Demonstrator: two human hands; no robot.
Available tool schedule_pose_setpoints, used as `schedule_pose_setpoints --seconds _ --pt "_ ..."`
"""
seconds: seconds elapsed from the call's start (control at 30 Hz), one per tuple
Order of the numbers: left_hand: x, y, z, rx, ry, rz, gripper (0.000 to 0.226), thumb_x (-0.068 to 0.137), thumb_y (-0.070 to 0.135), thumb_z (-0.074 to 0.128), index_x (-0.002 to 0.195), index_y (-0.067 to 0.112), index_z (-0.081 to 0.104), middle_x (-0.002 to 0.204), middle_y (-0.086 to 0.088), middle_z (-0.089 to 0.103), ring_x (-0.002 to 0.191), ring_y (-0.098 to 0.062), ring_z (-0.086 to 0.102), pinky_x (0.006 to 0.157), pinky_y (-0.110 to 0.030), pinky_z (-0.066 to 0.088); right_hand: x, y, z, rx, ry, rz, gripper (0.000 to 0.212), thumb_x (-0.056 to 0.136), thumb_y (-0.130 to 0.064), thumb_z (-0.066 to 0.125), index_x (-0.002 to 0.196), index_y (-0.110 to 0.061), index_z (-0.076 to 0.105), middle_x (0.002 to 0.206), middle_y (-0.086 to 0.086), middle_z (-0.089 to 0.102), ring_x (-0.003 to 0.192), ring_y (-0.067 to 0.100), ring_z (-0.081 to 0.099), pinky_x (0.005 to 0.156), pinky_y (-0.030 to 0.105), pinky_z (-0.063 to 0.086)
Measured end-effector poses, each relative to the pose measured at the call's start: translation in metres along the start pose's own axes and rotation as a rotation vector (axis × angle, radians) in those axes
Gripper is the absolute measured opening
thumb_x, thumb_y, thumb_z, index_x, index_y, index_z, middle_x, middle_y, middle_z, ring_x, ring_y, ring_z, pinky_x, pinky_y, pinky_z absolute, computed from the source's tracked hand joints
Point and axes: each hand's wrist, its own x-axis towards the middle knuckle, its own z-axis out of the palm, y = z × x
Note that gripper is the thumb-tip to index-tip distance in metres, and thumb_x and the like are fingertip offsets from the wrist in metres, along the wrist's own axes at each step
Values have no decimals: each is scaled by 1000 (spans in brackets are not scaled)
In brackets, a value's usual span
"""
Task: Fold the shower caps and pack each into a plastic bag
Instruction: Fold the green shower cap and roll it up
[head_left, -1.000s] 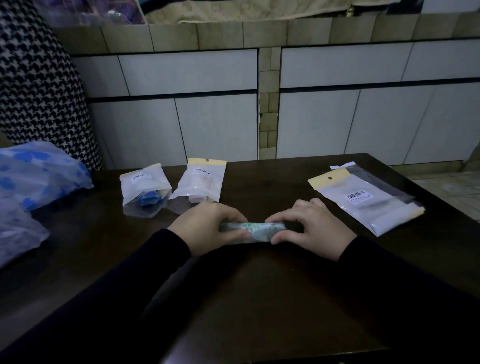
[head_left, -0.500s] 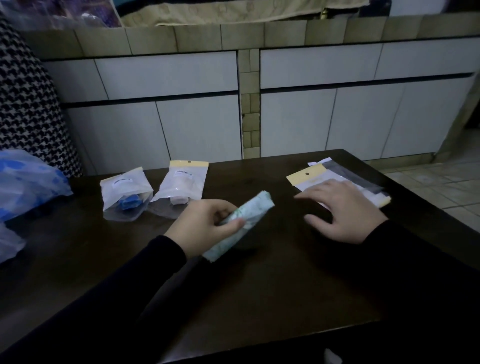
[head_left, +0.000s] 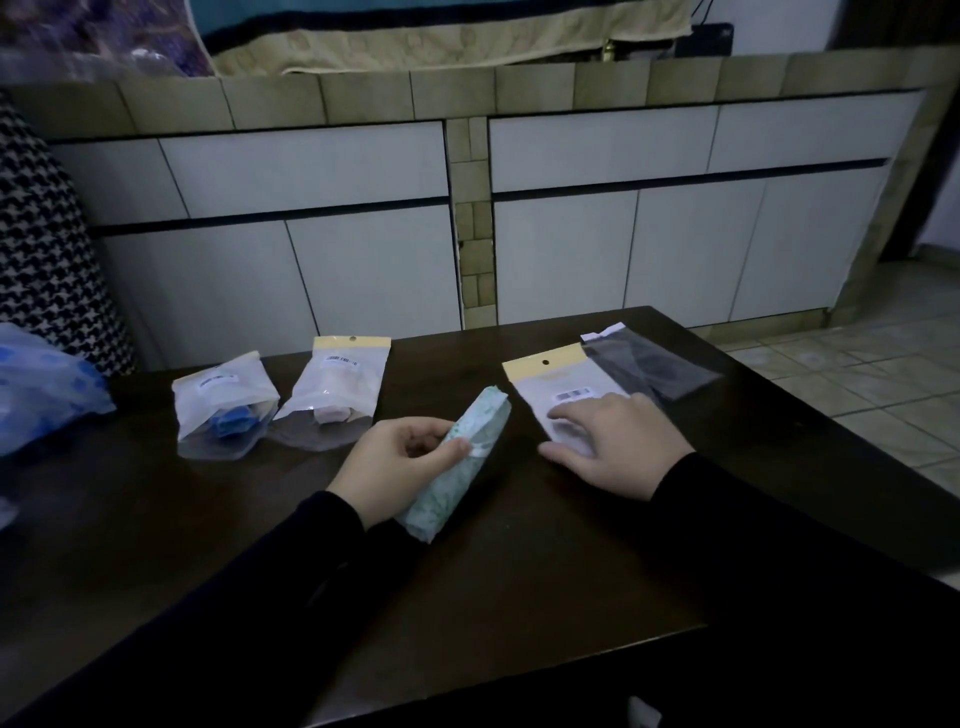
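Dark wooden table (head_left: 519, 582) carries everything. Far left, a loose pile of blue-patterned shower caps (head_left: 41, 395), thin plastic film, not folded yet. Two packed bags sit at the back: one with a blue cap (head_left: 223, 410), one with a pale pink cap (head_left: 335, 395), just beside each other.

Right side: an empty plastic bag (head_left: 558, 387) with yellow header and barcode sticker lies flat, overlapping a clear bag (head_left: 654, 364) behind it. Right hand (head_left: 618, 447) rests on the empty bag's lower part, fingers spread and fairly straight, pressing, not pinching.

Left hand (head_left: 400, 462) grips the folded green-print shower cap (head_left: 457, 462), thumb over the front, fingers curled behind, near the roll's middle. Roll is tilted, upper end toward the empty bag, lower end past the wrist, above the table.

Handling judgement: cap is very light, soft, slick film, likely springs open if released, so a mid-roll squeeze suits it. Bag is flimsy and slippery; take it at the open edge, which I can't make out.
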Motion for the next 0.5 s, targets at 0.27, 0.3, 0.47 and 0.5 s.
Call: schedule_pose_setpoints --seconds 0.27,0.3,0.47,0.5 --pt "0 -6 -14 -113 85 -39 15 88 36 63 103 34 67 94 10 73 88 -6 69 77 -28 58 20 -2 -5 -22 -81 0 48 88 -33 48 135 -37 45 142 -9 45 129 16 37 106 41 26" --pt "1 -7 -15 -139 89 -58 14 88 36 63 102 36 66 96 10 72 89 -6 68 77 -28 58 22 -1 -4 -23 -99 15 43 88 -37 48 131 -37 49 138 -9 48 126 16 40 105 41 27" --pt "1 -7 -18 -226 101 -122 16 88 35 63 104 35 64 98 11 69 92 -9 67 82 -33 57 26 -6 5 33 -42 -27 25 88 -46 50 110 -37 58 120 -11 56 116 12 47 101 39 31" --pt "1 -8 -18 -230 102 -124 15 88 35 63 102 36 64 97 11 69 92 -9 67 82 -33 57 26 -9 6 55 -46 -32 27 89 -47 51 114 -37 56 123 -11 55 117 12 47 102 39 31"
